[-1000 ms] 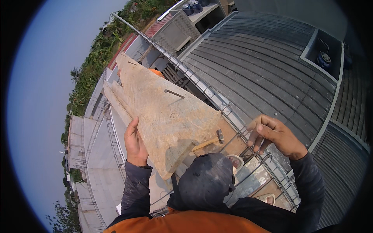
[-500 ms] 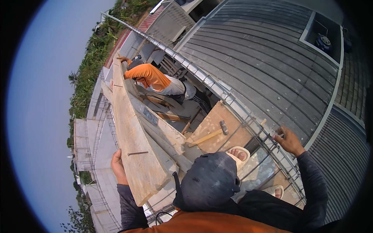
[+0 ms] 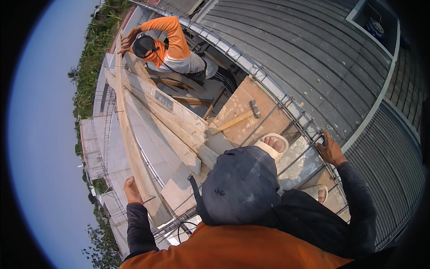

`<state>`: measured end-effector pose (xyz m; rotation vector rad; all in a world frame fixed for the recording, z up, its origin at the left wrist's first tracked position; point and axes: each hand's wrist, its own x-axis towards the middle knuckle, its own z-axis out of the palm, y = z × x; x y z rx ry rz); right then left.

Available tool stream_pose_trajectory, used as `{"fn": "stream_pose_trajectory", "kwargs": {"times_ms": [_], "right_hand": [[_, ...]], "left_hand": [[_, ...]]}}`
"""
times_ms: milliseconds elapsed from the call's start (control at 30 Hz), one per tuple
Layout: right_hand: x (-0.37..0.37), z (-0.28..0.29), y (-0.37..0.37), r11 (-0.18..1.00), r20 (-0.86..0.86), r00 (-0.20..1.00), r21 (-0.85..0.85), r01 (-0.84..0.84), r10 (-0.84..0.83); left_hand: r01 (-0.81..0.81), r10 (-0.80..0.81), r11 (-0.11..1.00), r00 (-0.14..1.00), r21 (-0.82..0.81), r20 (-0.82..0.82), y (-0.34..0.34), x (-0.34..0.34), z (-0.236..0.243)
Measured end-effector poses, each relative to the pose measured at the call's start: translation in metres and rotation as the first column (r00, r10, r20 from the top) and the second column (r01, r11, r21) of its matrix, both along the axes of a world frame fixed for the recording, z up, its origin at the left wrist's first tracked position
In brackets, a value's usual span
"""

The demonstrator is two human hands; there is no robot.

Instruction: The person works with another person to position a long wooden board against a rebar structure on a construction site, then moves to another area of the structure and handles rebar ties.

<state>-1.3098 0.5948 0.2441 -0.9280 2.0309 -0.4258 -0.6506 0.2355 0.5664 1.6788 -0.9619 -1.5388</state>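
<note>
One long, pale-brown timber board is slanted at left, its near end met by the left hand (closure indeterminable), the right hand being curled at dark steel reinforcing bars, grip unclear; even support, clear of the board's slender brown nail, is advised.

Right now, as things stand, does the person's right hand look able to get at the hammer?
Probably yes, perhaps with some leaning: the hammer lies uncovered on a tan panel. The right hand would have to leave the steel bars and pass the sandalled foot beside it.
</note>
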Motion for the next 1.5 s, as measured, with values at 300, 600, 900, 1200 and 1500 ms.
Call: {"fn": "stream_pose_trajectory", "kwargs": {"times_ms": [300,600,900,1200,1500], "right_hand": [[0.018,-0.007,0.0,0.988,-0.044,0.991,-0.09,0.124,-0.129],[0.021,-0.006,-0.007,0.998,-0.006,0.999,0.049,0.05,-0.049],[0.02,-0.003,-0.003,0.997,-0.09,0.995,0.055,0.054,-0.049],[0.015,-0.008,-0.002,0.988,-0.087,0.984,-0.024,0.151,-0.153],[0.006,-0.027,-0.003,0.955,-0.081,0.952,-0.007,0.296,-0.296]], "left_hand": [[-0.073,0.051,0.972,0.993,0.222,0.103,0.006,0.028,-0.138],[-0.074,0.05,0.938,0.996,0.338,0.08,-0.007,0.03,-0.243],[-0.088,-0.077,0.95,0.864,0.3,0.498,-0.01,-0.015,-0.265],[0.127,0.045,0.988,0.32,-0.09,0.946,-0.029,-0.008,-0.259],[0.921,-0.184,0.277,0.331,-0.274,0.926,-0.061,-0.317,-0.215]]}}
